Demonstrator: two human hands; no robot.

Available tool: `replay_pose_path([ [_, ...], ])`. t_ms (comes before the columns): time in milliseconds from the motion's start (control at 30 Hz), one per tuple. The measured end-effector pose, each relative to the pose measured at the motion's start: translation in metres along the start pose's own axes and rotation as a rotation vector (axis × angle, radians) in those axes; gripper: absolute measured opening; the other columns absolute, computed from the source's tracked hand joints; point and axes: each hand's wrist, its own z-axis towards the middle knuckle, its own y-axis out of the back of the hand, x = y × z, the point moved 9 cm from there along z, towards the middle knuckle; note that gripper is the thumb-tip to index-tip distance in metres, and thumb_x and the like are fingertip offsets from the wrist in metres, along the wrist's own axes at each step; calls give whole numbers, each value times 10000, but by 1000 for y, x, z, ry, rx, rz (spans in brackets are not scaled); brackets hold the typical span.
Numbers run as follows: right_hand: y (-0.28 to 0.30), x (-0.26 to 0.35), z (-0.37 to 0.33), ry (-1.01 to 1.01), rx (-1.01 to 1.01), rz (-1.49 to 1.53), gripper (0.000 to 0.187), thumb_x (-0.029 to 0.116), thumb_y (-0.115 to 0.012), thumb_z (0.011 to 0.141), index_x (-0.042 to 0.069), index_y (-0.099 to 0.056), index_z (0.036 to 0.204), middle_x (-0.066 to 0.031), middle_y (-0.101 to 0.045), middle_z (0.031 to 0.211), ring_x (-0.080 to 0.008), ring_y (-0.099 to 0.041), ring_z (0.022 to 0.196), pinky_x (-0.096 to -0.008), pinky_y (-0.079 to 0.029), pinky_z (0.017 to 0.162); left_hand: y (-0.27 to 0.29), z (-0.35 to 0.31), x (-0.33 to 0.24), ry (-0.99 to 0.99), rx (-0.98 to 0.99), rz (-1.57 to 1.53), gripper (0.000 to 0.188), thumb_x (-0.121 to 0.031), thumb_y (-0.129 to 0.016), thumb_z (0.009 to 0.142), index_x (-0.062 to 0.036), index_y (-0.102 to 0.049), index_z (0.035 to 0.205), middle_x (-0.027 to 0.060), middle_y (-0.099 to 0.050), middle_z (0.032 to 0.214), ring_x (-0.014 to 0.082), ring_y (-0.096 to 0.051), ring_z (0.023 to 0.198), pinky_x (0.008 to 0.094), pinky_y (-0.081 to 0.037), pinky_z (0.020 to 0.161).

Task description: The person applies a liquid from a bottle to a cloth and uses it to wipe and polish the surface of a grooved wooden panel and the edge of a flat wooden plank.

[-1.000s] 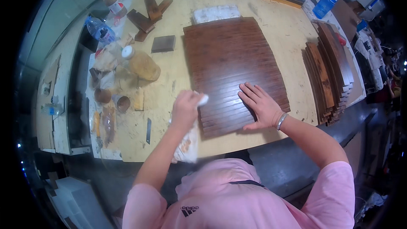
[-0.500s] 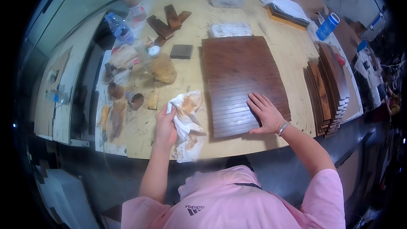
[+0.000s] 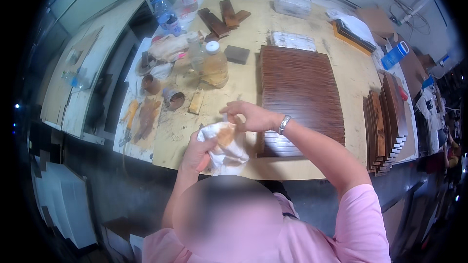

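Note:
A crumpled white cloth point(image 3: 229, 153) with brown stains hangs over the table's near edge. My left hand point(image 3: 197, 150) is closed on its left side, thumb lying across the fabric. At the cloth's upper edge, my right hand point(image 3: 247, 115) has its fingers bent in a pinch on a corner; a metal bracelet circles that wrist. Under and beyond my right forearm lies a wide stack of dark brown, narrow wooden strips point(image 3: 300, 92), set side by side as a panel. The forearm hides part of its near end.
A white-capped jar point(image 3: 215, 70) of yellowish liquid stands left of the panel, near a grey block point(image 3: 237, 54). Stained cups point(image 3: 173, 99) sit farther left. Loose brown wood pieces point(image 3: 214, 22) lie behind. Stacked boards point(image 3: 382, 126) and a blue bottle point(image 3: 395, 55) are at right.
My right hand has left the wooden panel and moved left to the cloth, taking hold of its upper corner. My left hand keeps the cloth, now more bunched. The view has shifted slightly.

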Motion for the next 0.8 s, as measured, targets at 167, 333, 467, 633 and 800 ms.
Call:
replay_pose_path([
  [167, 0, -19, 13, -106, 57, 238, 120, -39, -648, 805, 25, -561, 857, -72, -684, 926, -130, -681, 844, -282, -535, 825, 26, -16, 2, 95, -189, 89, 279, 48, -724, 853, 63, -649, 1122, 130, -711, 1045, 202, -697, 969, 345, -549, 897],
  [333, 44, -50, 45, -253, -333, -33, 527, 93, -776, 784, 8, -533, 1243, -167, -658, 1149, -228, -641, 1063, -340, -524, 921, 61, -17, 3, -31, -265, -204, 307, 14, -681, 917, 15, -599, 1213, 108, -669, 1158, 200, -660, 1062, 371, -541, 921],
  [467, 69, -47, 84, -169, -653, -10, 1021, 147, -873, 731, 22, -264, 1540, -204, -514, 1410, -278, -495, 1323, -374, -471, 1058, 58, -24, 0, -26, -316, -367, 319, 42, -649, 924, -2, -595, 1236, 89, -668, 1152, 215, -664, 1054, 387, -547, 947],
  [633, 87, -82, 137, -45, -831, 234, 1060, 94, -915, 659, 25, -295, 1516, -163, -506, 1430, -228, -495, 1333, -352, -466, 1072, 50, -15, 10, -63, -312, -230, 348, 67, -637, 905, -3, -600, 1244, 109, -674, 1138, 245, -686, 1013, 406, -572, 915],
  [800, 89, -45, 135, -36, -717, -34, 811, 114, -892, 603, 24, -499, 1308, -151, -587, 1300, -234, -589, 1202, -354, -505, 986, 67, -6, 12, -46, -368, -333, 310, 28, -619, 931, 3, -598, 1240, 126, -667, 1128, 265, -682, 1025, 426, -575, 904],
])
